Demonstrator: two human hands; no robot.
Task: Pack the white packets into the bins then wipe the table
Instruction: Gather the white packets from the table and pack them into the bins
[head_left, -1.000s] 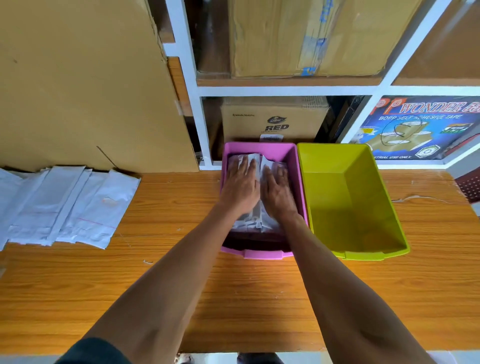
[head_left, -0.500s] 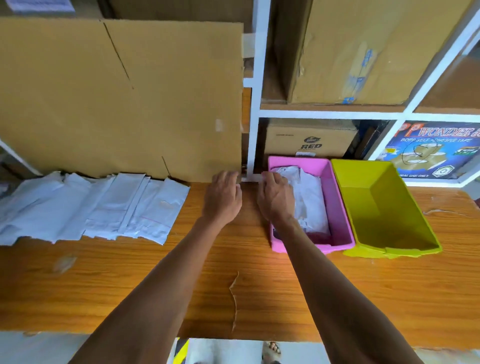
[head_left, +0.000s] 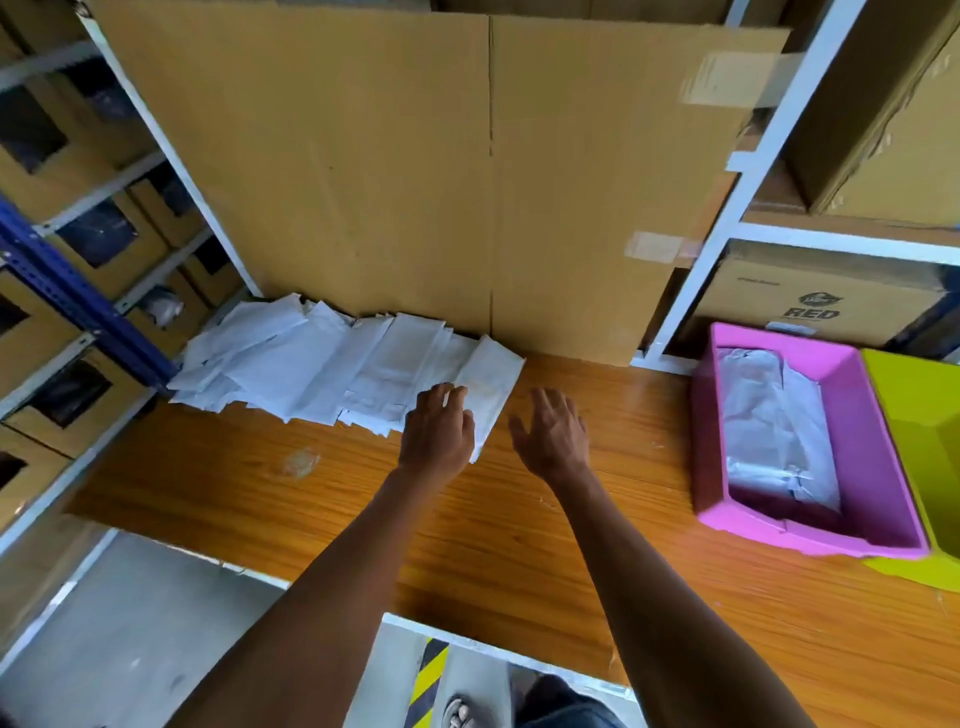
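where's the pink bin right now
In the head view the pink bin sits at the right of the wooden table, touching the green bin on its right, with white packets inside it.

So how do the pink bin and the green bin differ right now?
The pink bin already holds white packets; the part of the green bin in view shows none. The pink bin is fully in view and nearer the hands; the green bin is cut off by the frame edge. Both sit side by side on the wooden table.
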